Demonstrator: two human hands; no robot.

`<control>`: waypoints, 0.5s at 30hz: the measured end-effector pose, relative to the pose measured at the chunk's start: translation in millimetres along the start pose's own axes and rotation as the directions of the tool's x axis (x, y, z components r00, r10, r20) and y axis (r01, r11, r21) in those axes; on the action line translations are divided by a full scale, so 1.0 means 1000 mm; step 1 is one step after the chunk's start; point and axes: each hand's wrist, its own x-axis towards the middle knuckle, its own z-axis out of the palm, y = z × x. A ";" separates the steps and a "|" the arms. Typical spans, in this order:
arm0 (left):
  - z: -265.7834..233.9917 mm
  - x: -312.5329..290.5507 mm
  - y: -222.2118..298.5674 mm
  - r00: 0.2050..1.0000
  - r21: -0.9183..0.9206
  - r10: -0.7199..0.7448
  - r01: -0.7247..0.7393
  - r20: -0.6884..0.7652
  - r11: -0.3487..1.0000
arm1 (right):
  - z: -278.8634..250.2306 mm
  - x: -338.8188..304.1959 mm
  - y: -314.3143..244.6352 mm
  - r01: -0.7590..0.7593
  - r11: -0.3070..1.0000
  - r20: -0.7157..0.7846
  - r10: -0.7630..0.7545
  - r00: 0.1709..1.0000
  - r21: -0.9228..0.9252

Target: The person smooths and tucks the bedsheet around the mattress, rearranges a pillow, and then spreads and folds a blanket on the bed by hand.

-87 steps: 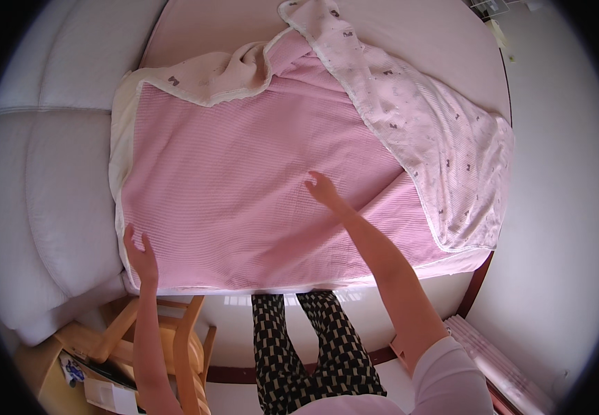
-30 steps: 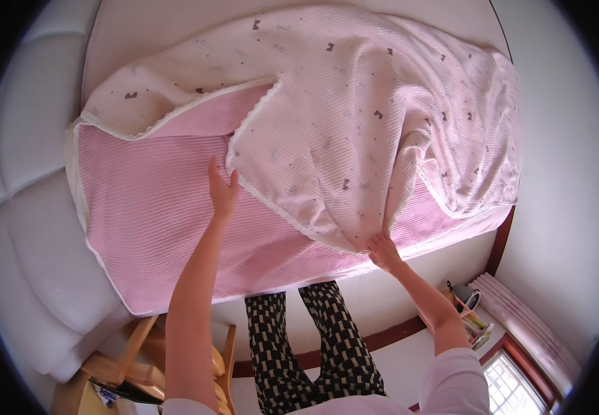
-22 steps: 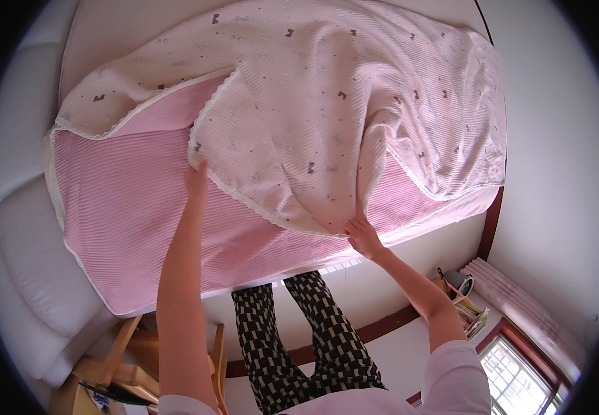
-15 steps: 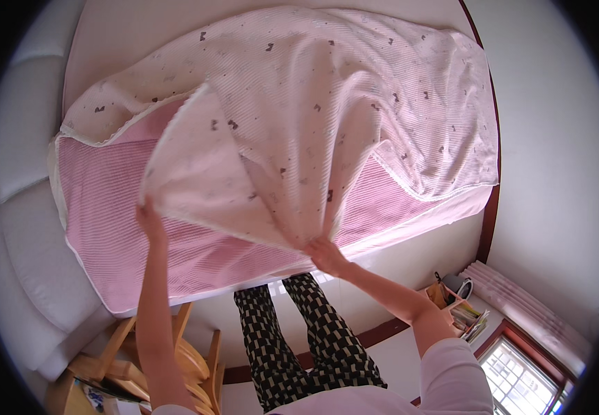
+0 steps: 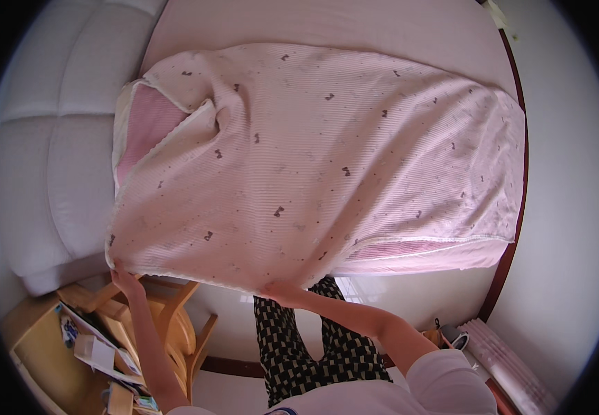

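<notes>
A pale pink ribbed blanket point(image 5: 299, 159) with small dark bow prints spreads across the bed. My left hand point(image 5: 126, 281) is closed on its near left corner, close to the headboard. Farther right along the same white-trimmed edge, my right hand point(image 5: 283, 294) grips the blanket, and the edge runs fairly straight between the two. A fold stands up near the far left, where a darker pink ribbed layer point(image 5: 153, 124) shows beneath. More of that layer shows as a strip at the near right. The fingertips of both hands are partly hidden by the cloth.
The grey padded headboard point(image 5: 57, 173) rises on the left. A wooden chair point(image 5: 175, 325) and an open wooden cabinet point(image 5: 50, 360) with papers stand at the lower left. A dark red trim point(image 5: 522, 187) and white wall border the right, with a rolled pink bundle point(image 5: 503, 360) below.
Both hands have drawn the blanket's near edge toward me and to the left. The blanket now covers most of the darker pink layer and lies flatter.
</notes>
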 end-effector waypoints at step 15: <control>0.020 -0.067 -0.086 0.973 -0.044 -0.121 0.132 0.198 0.990 | -0.069 0.148 -0.007 -0.274 0.950 -0.328 0.214 0.920 -0.148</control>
